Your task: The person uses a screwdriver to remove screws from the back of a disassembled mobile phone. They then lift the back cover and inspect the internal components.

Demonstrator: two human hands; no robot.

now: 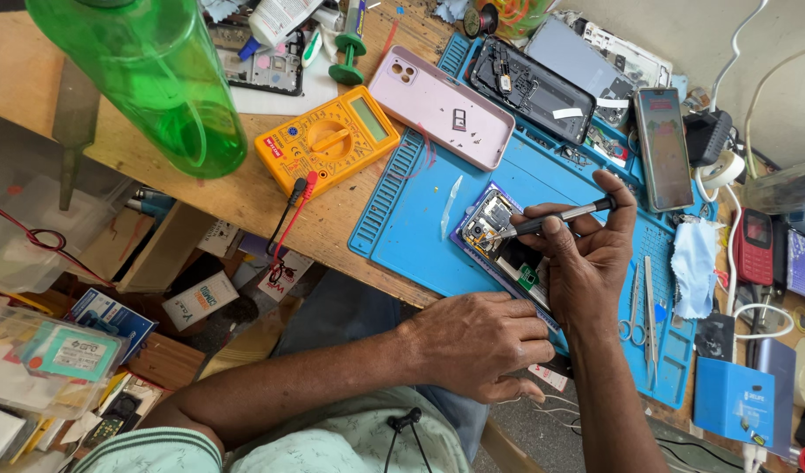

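A yellow multimeter (pixel 327 140) with a grey rectangular screen lies on the wooden bench. A dark phone screen (pixel 664 149) rests near the blue mat's far edge. A blue box (pixel 734 403) stands at the right, and small cardboard packages (pixel 201 300) lie under the bench.

Your right hand (pixel 586 254) grips a screwdriver (pixel 556 219), tip on the opened phone (pixel 499 241) lying on the blue mat (pixel 420 201). Your left hand (pixel 477 342) steadies the phone's near edge. Yellow multimeter (pixel 325 138) sits beside the mat.
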